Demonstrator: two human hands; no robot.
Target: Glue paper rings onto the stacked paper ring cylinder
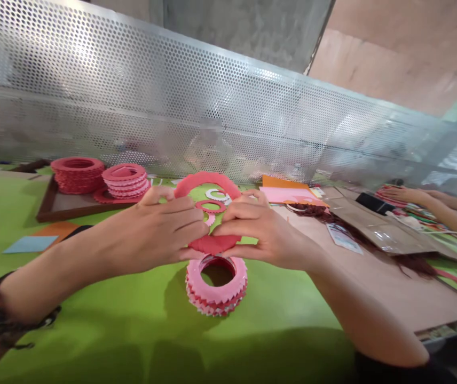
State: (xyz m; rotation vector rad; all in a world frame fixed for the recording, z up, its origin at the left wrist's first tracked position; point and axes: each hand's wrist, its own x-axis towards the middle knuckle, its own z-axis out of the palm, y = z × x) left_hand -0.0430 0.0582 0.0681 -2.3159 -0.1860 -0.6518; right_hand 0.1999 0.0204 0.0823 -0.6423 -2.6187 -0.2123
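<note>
Between my two hands a red ring (206,177) is held up over the table, its flat face turned towards me. My left hand (168,224) grips its left side with curled fingers, and my right hand (266,226) grips the right side the same way. The fingers meet near the ring's lower edge. Just below stands a stack of pink and red toothed rings (217,296) on the green tabletop (132,309). Through the held ring's opening and behind it, a white ring (212,193) and smaller red and pink rings show, partly hidden by my fingers.
At the back left, a brown tray (46,208) bears red rings (77,178) and pink rings (128,186). Blue paper (32,244) lies before it. Orange paper (284,182), a brown paper bag (372,229) and another person's hands (410,196) are rightward. A perforated metal panel (212,80) stands behind.
</note>
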